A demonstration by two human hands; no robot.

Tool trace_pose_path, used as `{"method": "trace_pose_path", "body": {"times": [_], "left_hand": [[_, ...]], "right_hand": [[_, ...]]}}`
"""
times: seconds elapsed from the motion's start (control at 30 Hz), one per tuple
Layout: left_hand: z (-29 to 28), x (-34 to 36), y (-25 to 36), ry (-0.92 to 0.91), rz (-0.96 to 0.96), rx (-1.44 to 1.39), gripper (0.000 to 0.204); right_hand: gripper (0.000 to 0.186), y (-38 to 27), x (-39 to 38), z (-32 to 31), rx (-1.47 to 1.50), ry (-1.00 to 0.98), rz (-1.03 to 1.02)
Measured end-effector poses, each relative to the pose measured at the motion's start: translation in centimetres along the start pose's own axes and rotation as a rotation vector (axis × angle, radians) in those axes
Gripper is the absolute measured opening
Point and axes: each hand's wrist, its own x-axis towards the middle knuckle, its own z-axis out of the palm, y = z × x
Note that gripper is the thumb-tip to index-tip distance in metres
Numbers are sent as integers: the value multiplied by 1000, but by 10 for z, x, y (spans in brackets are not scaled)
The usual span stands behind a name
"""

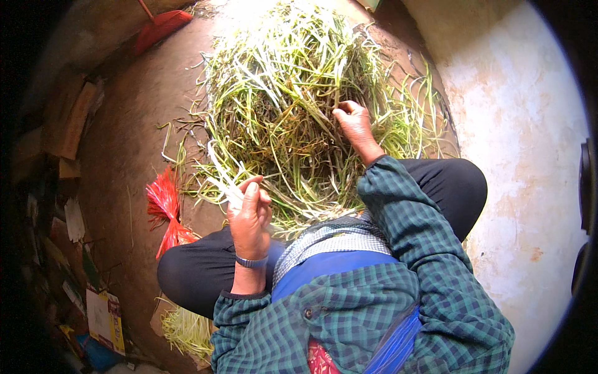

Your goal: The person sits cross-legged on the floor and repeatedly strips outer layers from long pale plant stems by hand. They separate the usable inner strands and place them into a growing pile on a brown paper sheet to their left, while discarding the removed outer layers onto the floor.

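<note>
Stalk heap (293, 118) blocks front centre, nearly to lap. Left lane over floor (137, 156) passable; red strand bundle (165, 206) obstructs near left knee (187, 274). Right side tight: loose stalks (428, 112), right knee (458, 187), wall (517, 124). Room between left hand (249, 218) and right hand (355, 128), above heap.

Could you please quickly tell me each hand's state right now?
Left hand: closed, holding pale green stalks.
Right hand: closed in a pinch at the green heap; whether it grips anything is unclear.
</note>
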Motion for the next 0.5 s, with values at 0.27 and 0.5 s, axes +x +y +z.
{"method": "trace_pose_path", "body": {"times": [0.27, 0.5], "left_hand": [[0, 5, -11, 9, -55, 157, 29], [-1, 13, -16, 21, 39, 111, 32]], "right_hand": [[16, -71, -138, 34, -205, -463, -244], [17, -66, -162, 48, -319, -527, -318]]}}
